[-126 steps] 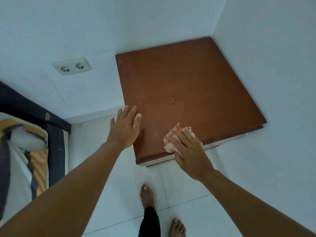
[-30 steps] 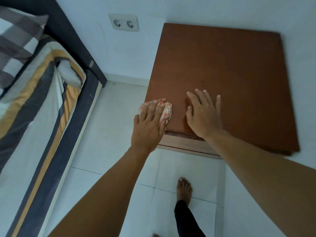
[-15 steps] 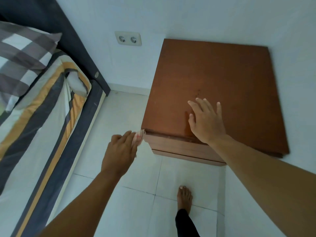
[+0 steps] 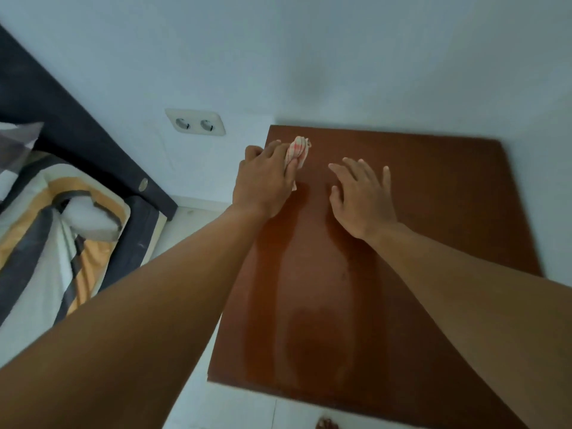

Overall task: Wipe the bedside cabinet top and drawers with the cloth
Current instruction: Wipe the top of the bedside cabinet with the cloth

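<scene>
The brown wooden bedside cabinet top [image 4: 433,212] fills the middle and right of the head view, pushed into a corner of the white walls. My left hand [image 4: 266,181] reaches to the far left corner of the top and holds a bunched red-and-white checked cloth [image 4: 298,151] against the wood. My right hand [image 4: 362,196] lies flat on the top just to the right, fingers spread. A damp streak runs down the wood from the hands toward the front edge. The drawers are hidden below the top.
A double wall socket [image 4: 195,122] sits on the wall left of the cabinet. A bed with a dark frame [image 4: 93,162] and striped bedding [image 4: 46,230] stands to the left. White floor tiles [image 4: 247,410] and toes [image 4: 325,424] show below.
My left hand has moved with the cloth from the cabinet's front left corner up to its far left corner. The view has tilted closer over the top. My right hand stays flat on the wood.
</scene>
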Demonstrator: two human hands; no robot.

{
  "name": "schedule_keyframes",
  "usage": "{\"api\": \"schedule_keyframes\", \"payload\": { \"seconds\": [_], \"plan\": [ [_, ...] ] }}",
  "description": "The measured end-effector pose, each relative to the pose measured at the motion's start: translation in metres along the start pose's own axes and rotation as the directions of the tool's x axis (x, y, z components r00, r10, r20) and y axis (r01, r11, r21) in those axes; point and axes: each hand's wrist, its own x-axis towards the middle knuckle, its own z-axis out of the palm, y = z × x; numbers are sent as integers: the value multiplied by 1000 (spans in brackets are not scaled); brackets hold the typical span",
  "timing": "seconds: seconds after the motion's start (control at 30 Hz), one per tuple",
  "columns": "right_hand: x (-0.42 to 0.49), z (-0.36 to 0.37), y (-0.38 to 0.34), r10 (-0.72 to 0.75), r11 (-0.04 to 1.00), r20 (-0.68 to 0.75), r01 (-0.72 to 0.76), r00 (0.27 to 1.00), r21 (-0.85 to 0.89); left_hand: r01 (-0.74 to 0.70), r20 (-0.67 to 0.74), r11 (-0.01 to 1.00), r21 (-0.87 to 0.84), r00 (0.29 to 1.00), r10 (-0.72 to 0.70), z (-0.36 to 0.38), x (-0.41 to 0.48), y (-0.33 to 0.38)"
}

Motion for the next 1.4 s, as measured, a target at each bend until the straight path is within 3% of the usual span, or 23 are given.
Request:
{"api": "schedule_keyframes", "payload": {
  "seconds": [0.3,0.47,0.63,0.9,1.07,1.27,1.4],
  "plan": [
    [38,39,11,14,1000,-189,-9,982,22,34,52,999,-19,998,-33,50,108,-14],
    [46,38,11,32,999,-175,-31,984,10,34,279,999,40,959,-44,75,126,-5],
    [51,35,8,56,998,-138,-54,989,22,127,299,990,63,944,-140,75,110,1],
    [54,36,4,61,998,-157,-59,986,16,177,269,978,107,942,-200,52,19,-5],
    [47,22,-11,102,992,32,-99,994,-81,173,319,979,106,927,-198,33,-52,-6],
    [-63,22,-33,-58,996,1,58,998,-75,183,338,975,125,916,-215,19,-132,-6],
    [-120,24,-39,-40,994,23,42,999,-98,158,337,978,138,921,-197,9,-182,-8]
  ]
}}
